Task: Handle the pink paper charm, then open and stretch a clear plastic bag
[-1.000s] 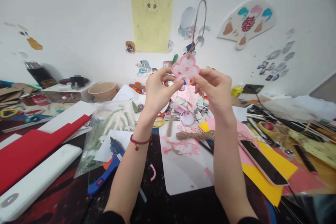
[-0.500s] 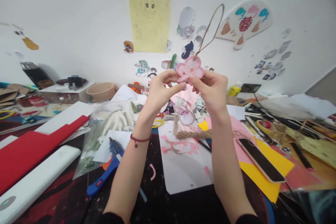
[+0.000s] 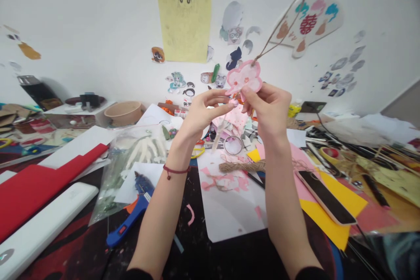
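A pink flower-shaped ornament with a paler middle and small reddish dots is raised in front of the wall. A loop of brown twine is tied at its top and stands up to the right. My right hand pinches the ornament's lower right edge between thumb and fingers. My left hand is closed at its lower left, thumb and fingertips on a small pink bead hanging just under it. A pale tassel hangs below the bead.
Below my hands lies white paper with pink scraps and a twine bundle. A blue glue gun and a white power strip-like bar are at left. A phone rests on yellow paper at right.
My right hand has shifted slightly right and turned the ornament, so the twine loop leans further right. My left hand's fingertips have moved off the ornament's edge to the bead beneath it.
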### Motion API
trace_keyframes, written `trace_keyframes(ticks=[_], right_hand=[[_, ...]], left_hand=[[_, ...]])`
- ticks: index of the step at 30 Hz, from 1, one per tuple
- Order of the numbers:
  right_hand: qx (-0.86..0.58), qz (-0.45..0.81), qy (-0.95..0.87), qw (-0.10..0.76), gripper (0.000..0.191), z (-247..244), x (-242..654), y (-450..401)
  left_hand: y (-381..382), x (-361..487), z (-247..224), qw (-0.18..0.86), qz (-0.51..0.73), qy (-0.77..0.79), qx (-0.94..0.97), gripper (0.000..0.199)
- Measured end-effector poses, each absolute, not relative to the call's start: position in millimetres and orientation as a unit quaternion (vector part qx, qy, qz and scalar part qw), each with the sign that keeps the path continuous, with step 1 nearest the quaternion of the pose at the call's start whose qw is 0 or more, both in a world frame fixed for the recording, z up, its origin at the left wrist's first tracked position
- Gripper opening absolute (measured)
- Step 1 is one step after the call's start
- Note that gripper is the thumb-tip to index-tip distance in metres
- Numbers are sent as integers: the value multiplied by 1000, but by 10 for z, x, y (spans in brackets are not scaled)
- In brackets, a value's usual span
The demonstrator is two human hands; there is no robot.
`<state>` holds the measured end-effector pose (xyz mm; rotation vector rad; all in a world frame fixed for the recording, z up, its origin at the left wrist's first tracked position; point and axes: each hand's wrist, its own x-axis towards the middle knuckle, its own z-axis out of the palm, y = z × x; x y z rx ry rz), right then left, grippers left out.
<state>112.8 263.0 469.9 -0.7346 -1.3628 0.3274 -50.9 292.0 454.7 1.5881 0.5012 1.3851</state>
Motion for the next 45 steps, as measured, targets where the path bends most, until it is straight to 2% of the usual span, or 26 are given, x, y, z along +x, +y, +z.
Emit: trace_keyframes(ticks=[5,9,17,24,30,35,39,42,45], right_hand=[[-339,142,-613,700,36,4706,1115,2628],[-338,154,-620,691,30,4718,1149,2619],[-361,224,-655,624,29,4733,1208,2540],[-352,191,-623,671,23,4694,1194,2622],[-365,148,-610,688,35,4700,1292,2635],[-385,194,-626,650,32,4695,1361,2654],[-382,234,-623,641,28,4661,1361,2729],[-403,264,-664,572,25,4605,1382,2821],[-471,269,-737,403,25,4469,1435,2978]], left_hand=[[2885,-475,4564,470,563,206,648,37],[2865,-487,4576,474,562,205,646,37],[2818,-545,4598,453,554,215,664,39],[2847,-549,4593,448,566,213,659,31],[2909,-595,4574,460,594,201,629,22],[2908,-631,4582,502,578,173,620,23],[2850,-658,4630,474,587,171,633,29],[2762,-679,4690,453,596,171,641,30],[2662,-694,4750,437,612,175,635,28]])
